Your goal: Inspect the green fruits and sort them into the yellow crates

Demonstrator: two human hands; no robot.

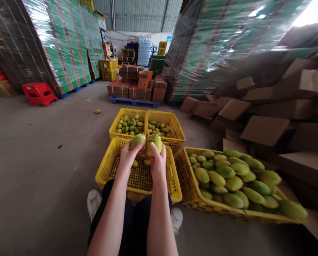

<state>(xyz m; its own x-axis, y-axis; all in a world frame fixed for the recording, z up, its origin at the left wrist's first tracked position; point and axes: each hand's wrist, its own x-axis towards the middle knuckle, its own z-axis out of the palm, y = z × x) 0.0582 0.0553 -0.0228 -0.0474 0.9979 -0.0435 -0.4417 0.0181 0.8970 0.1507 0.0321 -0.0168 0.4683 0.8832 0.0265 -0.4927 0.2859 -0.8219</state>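
Two hands, left hand [127,156] and right hand [158,160], each grasp a green mango [138,139] [154,143] in their fingers above a near-empty yellow crate [105,170]. Full mango crates [191,192] and cardboard boxes [264,129] crowd the right.

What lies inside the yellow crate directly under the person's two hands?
Two small green fruits lie on the mesh floor of the near crate. The hands and forearms cover part of the floor, so more could be hidden.
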